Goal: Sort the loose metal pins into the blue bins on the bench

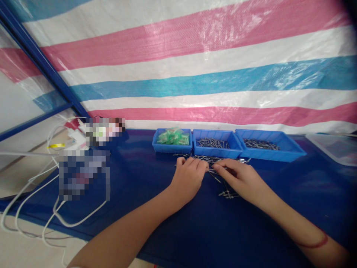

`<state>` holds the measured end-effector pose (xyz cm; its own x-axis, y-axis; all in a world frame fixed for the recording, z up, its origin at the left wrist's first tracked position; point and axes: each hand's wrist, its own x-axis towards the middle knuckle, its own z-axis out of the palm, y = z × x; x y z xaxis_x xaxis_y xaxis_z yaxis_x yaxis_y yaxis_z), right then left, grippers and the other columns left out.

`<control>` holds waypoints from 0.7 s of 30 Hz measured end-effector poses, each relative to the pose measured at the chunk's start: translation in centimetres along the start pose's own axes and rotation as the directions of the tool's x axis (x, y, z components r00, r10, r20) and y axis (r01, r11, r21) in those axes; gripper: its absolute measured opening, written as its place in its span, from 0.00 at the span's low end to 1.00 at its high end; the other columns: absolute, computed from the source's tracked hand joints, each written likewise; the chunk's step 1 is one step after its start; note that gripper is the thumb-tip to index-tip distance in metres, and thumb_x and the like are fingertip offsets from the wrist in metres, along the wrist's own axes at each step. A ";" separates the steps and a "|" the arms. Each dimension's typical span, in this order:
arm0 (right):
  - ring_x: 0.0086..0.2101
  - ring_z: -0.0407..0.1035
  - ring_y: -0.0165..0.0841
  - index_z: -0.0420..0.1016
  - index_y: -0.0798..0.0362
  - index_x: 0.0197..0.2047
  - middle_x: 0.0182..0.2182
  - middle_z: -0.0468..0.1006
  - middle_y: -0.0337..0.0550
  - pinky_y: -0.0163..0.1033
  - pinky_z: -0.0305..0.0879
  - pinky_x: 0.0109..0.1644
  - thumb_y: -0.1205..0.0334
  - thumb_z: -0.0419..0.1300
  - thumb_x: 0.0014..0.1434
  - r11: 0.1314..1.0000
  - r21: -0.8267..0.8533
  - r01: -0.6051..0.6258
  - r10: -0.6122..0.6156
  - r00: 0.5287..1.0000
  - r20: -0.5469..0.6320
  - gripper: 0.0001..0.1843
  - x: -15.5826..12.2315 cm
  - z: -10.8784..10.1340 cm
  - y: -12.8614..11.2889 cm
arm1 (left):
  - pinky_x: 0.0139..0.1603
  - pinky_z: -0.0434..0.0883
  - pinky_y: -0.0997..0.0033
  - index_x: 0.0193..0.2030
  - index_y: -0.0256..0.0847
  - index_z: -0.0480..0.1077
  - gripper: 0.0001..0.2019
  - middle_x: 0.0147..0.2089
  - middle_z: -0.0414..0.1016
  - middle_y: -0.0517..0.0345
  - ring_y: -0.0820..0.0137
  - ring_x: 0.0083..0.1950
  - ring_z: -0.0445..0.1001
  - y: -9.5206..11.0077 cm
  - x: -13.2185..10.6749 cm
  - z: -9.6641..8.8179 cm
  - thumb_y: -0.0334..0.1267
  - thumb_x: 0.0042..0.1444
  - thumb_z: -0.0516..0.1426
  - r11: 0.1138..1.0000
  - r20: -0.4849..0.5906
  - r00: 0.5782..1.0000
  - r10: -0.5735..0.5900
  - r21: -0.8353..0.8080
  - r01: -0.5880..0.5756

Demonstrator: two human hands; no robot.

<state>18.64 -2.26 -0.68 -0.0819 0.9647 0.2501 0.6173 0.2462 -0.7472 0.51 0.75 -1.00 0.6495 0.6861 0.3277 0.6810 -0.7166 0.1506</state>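
On the blue table, a heap of thin, shiny metal pins [219, 159] lies in front of the bins. My left hand [189, 175] rests at the heap with its fingers curled; what they hold is hidden behind the knuckles. Facing it from the right, my right hand [242, 178] has thumb and index finger pinched together on a thin metal pin at the heap's near side. The two hands' fingertips are close together, slightly apart. A smaller loose cluster of metal pieces [229, 194] lies below my right hand, partly covered by it.
Behind the heap stand a blue bin [173, 149] of green packets and two blue bins [217, 152] [275, 154] of metal pins. A translucent lid or tray [331, 147] lies far right. White cables [80, 223] and blurred-out objects occupy the left. A striped sheet [195, 85] hangs behind.
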 end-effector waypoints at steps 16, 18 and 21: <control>0.21 0.59 0.26 0.75 0.54 0.36 0.22 0.69 0.38 0.32 0.56 0.22 0.45 0.56 0.58 0.910 0.370 -0.187 0.139 0.979 0.152 0.19 -0.3 0.3 -1.4 | 0.40 0.69 0.73 0.37 0.38 0.72 0.09 0.38 0.77 0.57 0.71 0.38 0.73 0.4 0.4 -0.5 0.41 0.58 0.57 0.445 0.025 0.921 -0.389 -0.870 0.212; 0.20 0.57 0.25 0.74 0.55 0.35 0.20 0.65 0.36 0.32 0.54 0.20 0.44 0.55 0.58 0.887 0.397 -0.235 0.167 0.966 0.199 0.21 -0.3 0.3 -1.4 | 0.38 0.69 0.74 0.37 0.38 0.72 0.09 0.37 0.77 0.56 0.71 0.37 0.73 0.3 0.4 -0.6 0.42 0.58 0.57 0.406 0.041 0.915 -0.401 -0.887 0.218; 0.19 0.55 0.25 0.72 0.55 0.32 0.18 0.61 0.34 0.32 0.52 0.20 0.43 0.56 0.58 0.873 0.414 -0.258 0.172 0.957 0.234 0.21 -0.4 0.3 -1.5 | 0.37 0.69 0.74 0.38 0.38 0.73 0.09 0.36 0.77 0.57 0.71 0.36 0.73 0.3 0.5 -0.7 0.42 0.57 0.57 0.352 0.066 0.912 -0.405 -0.909 0.222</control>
<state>17.49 -3.00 0.17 -0.1554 0.9873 -0.0331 0.2356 0.0045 -0.9718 0.86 0.78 -0.16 0.3389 0.9241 0.1767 0.0762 -0.2142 0.9738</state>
